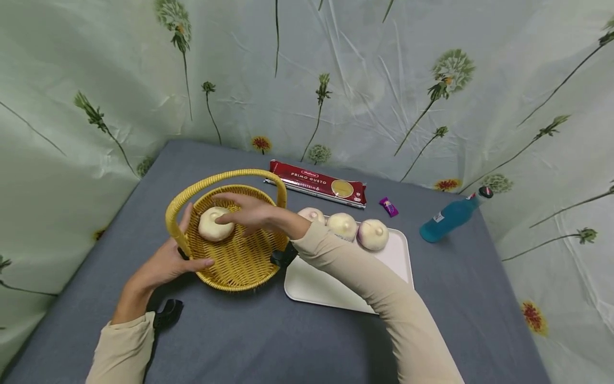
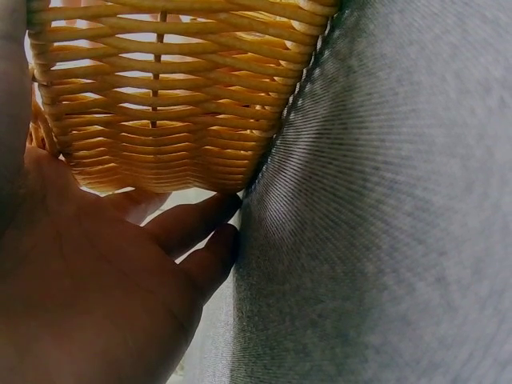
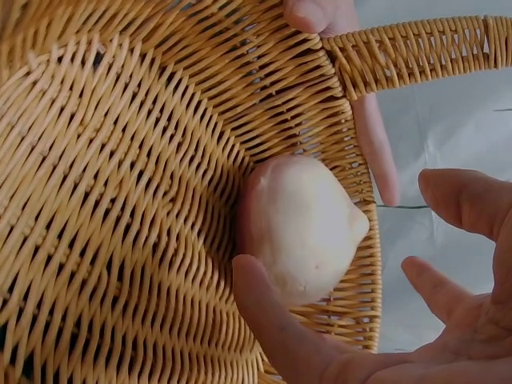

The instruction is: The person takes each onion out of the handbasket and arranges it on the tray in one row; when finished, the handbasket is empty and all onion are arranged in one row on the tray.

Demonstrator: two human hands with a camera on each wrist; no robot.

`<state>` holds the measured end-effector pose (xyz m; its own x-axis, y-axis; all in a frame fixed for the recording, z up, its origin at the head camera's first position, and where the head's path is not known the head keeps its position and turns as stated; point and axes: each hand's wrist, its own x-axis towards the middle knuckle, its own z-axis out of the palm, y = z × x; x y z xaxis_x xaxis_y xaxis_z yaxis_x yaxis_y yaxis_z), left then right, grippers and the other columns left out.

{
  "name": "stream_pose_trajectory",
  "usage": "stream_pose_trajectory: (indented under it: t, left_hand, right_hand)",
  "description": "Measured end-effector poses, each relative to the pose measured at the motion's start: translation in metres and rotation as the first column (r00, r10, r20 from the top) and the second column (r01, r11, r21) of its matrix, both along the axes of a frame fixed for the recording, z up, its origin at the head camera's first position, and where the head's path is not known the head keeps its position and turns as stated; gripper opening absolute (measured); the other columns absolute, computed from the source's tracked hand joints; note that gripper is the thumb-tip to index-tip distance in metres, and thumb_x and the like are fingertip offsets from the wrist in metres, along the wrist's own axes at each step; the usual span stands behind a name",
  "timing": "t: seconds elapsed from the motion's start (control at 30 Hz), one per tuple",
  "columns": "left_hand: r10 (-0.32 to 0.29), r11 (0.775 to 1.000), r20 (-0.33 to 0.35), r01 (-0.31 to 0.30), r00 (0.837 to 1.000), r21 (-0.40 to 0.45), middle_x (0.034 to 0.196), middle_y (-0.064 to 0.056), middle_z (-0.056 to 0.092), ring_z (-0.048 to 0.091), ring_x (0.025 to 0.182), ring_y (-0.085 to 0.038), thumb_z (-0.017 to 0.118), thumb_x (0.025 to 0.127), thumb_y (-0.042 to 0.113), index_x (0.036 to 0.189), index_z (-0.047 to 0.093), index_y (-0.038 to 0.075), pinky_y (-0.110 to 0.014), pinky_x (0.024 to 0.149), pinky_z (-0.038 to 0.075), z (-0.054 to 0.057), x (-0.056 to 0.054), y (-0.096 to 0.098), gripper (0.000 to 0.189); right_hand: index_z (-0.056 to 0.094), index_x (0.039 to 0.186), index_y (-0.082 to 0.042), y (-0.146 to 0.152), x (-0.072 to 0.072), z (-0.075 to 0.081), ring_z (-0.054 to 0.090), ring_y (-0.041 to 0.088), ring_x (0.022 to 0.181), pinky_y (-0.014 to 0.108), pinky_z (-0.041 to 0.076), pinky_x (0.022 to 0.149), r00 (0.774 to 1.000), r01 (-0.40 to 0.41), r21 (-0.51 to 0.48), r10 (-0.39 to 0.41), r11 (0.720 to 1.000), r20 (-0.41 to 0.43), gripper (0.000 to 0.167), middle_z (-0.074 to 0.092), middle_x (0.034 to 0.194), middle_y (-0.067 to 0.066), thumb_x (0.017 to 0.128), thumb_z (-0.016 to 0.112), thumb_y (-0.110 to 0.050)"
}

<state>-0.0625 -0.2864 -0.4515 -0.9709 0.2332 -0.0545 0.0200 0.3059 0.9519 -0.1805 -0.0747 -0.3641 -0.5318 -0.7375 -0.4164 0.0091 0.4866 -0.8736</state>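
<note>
A yellow wicker basket [image 1: 235, 266] with an arched handle stands on the left part of the table. Inside, against its left wall, lies a pale turnip [image 1: 214, 225] with a pinkish side and a small pointed tip. My left hand [image 1: 165, 261] grips the basket's left wall, thumb over the rim and fingers along the outside. Reaching in under the handle, my right hand [image 1: 251, 212] has its fingers spread around the turnip. In the right wrist view one finger [image 3: 268, 312] overlaps the turnip's edge, while the others are apart from it.
A white tray [image 1: 331, 290] right of the basket holds three more turnips [image 1: 373, 234] along its far edge; my right forearm crosses over it. Behind lie a red Primo Gusto pasta packet [image 1: 318, 184] and a purple wrapped candy [image 1: 388, 207]. A blue bottle [image 1: 451, 217] is at right.
</note>
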Motion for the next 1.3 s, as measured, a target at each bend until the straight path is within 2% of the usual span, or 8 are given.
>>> stream_pose_trajectory:
  t: [0.17, 0.23, 0.4, 0.47, 0.67, 0.9, 1.1, 1.3]
  left_hand:
    - [-0.003, 1.0, 0.0, 0.003, 1.0, -0.012, 0.168, -0.015, -0.003, 0.007, 0.15, -0.044, 0.081, 0.084, 0.01, 0.154, -0.023, 0.045, -0.069, 0.109, 0.014, 0.0, 0.0, 0.001, 0.13]
    - [-0.001, 1.0, -0.005, 0.001, 1.0, -0.011, 0.168, -0.015, -0.003, 0.008, 0.15, -0.044, 0.081, 0.084, 0.01, 0.153, -0.023, 0.046, -0.05, 0.118, 0.019, -0.001, 0.0, 0.001, 0.13]
    - [0.001, 1.0, -0.008, -0.001, 1.0, -0.014, 0.168, -0.013, -0.006, 0.007, 0.15, -0.043, 0.081, 0.085, 0.01, 0.153, -0.023, 0.046, -0.04, 0.118, 0.022, 0.0, 0.0, 0.0, 0.129]
    - [-0.002, 1.0, -0.002, 0.002, 1.0, -0.012, 0.168, -0.012, -0.009, 0.005, 0.15, -0.043, 0.081, 0.085, 0.01, 0.153, -0.023, 0.047, -0.06, 0.114, 0.017, 0.001, 0.0, 0.0, 0.129]
    - [-0.003, 1.0, 0.007, 0.003, 1.0, -0.019, 0.167, -0.01, -0.015, 0.0, 0.15, -0.044, 0.08, 0.085, 0.01, 0.154, -0.023, 0.045, -0.069, 0.11, 0.013, 0.001, -0.001, 0.0, 0.13]
    - [-0.009, 0.999, -0.005, 0.009, 1.0, -0.053, 0.167, -0.011, -0.011, 0.003, 0.151, -0.042, 0.079, 0.086, 0.012, 0.155, -0.024, 0.041, -0.013, 0.107, 0.023, 0.002, 0.0, 0.0, 0.127]
    - [-0.01, 0.998, -0.01, 0.009, 1.0, -0.054, 0.167, -0.014, -0.01, 0.004, 0.15, -0.044, 0.079, 0.087, 0.012, 0.155, -0.025, 0.04, -0.001, 0.095, 0.023, 0.002, 0.0, -0.001, 0.128]
    - [-0.004, 0.999, 0.003, 0.004, 1.0, -0.054, 0.167, -0.014, -0.009, 0.005, 0.15, -0.045, 0.079, 0.086, 0.012, 0.152, -0.025, 0.046, -0.034, 0.116, 0.024, 0.002, -0.001, -0.001, 0.128]
  right_hand:
    - [0.034, 0.157, -0.032, -0.006, 0.0, -0.005, 0.051, 0.023, 0.121, 0.055, 0.052, 0.092, 0.999, 0.014, 0.038, -0.016, 0.999, 0.044, 0.065, 0.025, 0.165, 0.0, 0.1, 0.063, -0.022]
    - [0.031, 0.158, -0.034, -0.009, 0.0, -0.007, 0.049, 0.027, 0.128, 0.056, 0.052, 0.093, 0.997, 0.01, 0.048, -0.013, 0.999, 0.074, 0.069, 0.023, 0.165, 0.0, 0.1, 0.063, -0.02]
    - [0.027, 0.159, -0.038, -0.011, 0.001, -0.009, 0.036, 0.031, 0.144, 0.058, 0.049, 0.096, 0.99, 0.008, 0.06, -0.016, 0.998, 0.137, 0.074, 0.02, 0.166, -0.001, 0.099, 0.064, -0.016]
    - [0.026, 0.159, -0.04, -0.011, 0.001, -0.01, 0.033, 0.032, 0.145, 0.059, 0.048, 0.098, 0.988, 0.011, 0.059, -0.02, 0.998, 0.154, 0.075, 0.019, 0.166, -0.002, 0.099, 0.064, -0.016]
    - [0.025, 0.158, -0.042, -0.014, 0.003, -0.013, 0.033, 0.028, 0.146, 0.06, 0.045, 0.101, 0.988, -0.01, 0.069, -0.001, 0.998, 0.156, 0.075, 0.021, 0.166, -0.004, 0.099, 0.065, -0.021]
    - [0.024, 0.16, -0.038, -0.017, 0.005, -0.017, 0.043, 0.019, 0.121, 0.058, 0.046, 0.1, 0.993, -0.082, 0.083, 0.074, 0.993, 0.096, 0.078, 0.03, 0.159, -0.001, 0.097, 0.067, -0.02]
    - [0.028, 0.158, -0.038, -0.018, 0.005, -0.017, 0.044, 0.017, 0.116, 0.056, 0.048, 0.097, 0.989, -0.112, 0.085, 0.102, 0.99, 0.106, 0.072, 0.038, 0.148, 0.001, 0.098, 0.065, -0.023]
    - [0.035, 0.156, -0.033, -0.016, 0.005, -0.016, 0.048, 0.016, 0.106, 0.056, 0.048, 0.098, 0.987, -0.093, 0.077, 0.082, 0.993, 0.141, 0.068, 0.044, 0.131, -0.001, 0.098, 0.066, -0.02]
